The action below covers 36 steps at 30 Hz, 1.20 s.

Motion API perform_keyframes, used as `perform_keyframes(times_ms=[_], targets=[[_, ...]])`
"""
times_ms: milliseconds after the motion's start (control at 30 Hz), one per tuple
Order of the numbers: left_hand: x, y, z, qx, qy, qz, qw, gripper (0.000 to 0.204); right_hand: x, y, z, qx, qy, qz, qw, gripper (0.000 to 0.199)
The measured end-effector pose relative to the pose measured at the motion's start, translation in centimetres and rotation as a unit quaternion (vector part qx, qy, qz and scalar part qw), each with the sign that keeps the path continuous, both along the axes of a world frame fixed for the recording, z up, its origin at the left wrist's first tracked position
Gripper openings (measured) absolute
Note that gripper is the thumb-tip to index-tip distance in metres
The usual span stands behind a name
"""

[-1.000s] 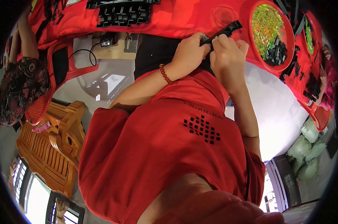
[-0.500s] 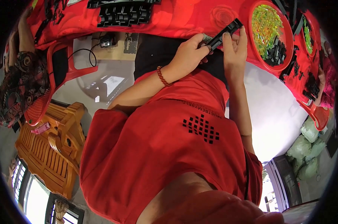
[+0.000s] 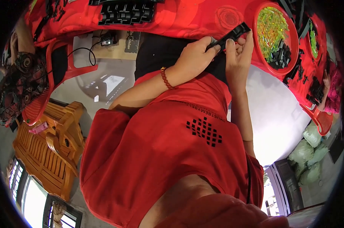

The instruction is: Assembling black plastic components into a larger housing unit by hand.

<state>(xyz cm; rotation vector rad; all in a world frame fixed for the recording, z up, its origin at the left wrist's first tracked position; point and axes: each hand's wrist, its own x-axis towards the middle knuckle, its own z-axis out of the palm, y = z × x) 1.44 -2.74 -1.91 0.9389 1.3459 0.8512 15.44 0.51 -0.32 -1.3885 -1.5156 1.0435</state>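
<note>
A long, narrow black plastic part [image 3: 236, 33] is held up at a tilt in front of me, over the front edge of the table. My left hand [image 3: 196, 55] is closed around its near end, thumb on top. On the far side, my right hand [image 3: 239, 59] pinches the part between thumb and bent fingers, with the index finger stretched along its end. My fingers hide part of its underside. Just right of my right hand stands a round red tray [image 3: 296, 49] with yellow-green clear pieces [image 3: 271, 30] and small black pieces [image 3: 281, 56].
A row of joined black parts [image 3: 126, 14] lies on the red tablecloth [image 3: 194, 19]. Another tray [image 3: 319, 49] is farther right. People sit at both sides: a patterned sleeve [image 3: 22, 81] left, a pink sleeve [image 3: 333, 89] right. A red chair [image 3: 67, 64] and wooden bench [image 3: 46, 152] are left.
Both hands still hold the black part, which has turned slightly. My right fingers have shifted a little on it. The whole view has moved slightly.
</note>
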Motion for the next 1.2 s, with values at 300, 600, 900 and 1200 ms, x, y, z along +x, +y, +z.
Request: perform_keyframes(times_ms=[300, 600, 900, 1200], targets=[[-0.3, 0.1, 1.1, 0.053, -0.074, 0.031, 0.995, 0.019, -0.3, -0.5, 0.7, 0.028, 0.016, 0.005, 0.999, 0.070], [-0.2, 0.0, 0.6, 0.064, -0.033, 0.007, 0.997, 0.017, 0.1, 1.1, 2.3, 0.054, -0.046, 0.003, 0.997, 0.057], [-0.2, -0.2, 1.7, 0.057, -0.106, 0.049, 0.992, 0.018, -0.4, 0.5, 2.4, 0.124, -0.112, 0.004, 0.986, 0.058], [-0.5, -0.9, 1.9, 0.038, -0.166, 0.039, 0.985, 0.017, 0.0, -1.0, 3.0, 0.199, -0.144, 0.034, 0.969, 0.053]])
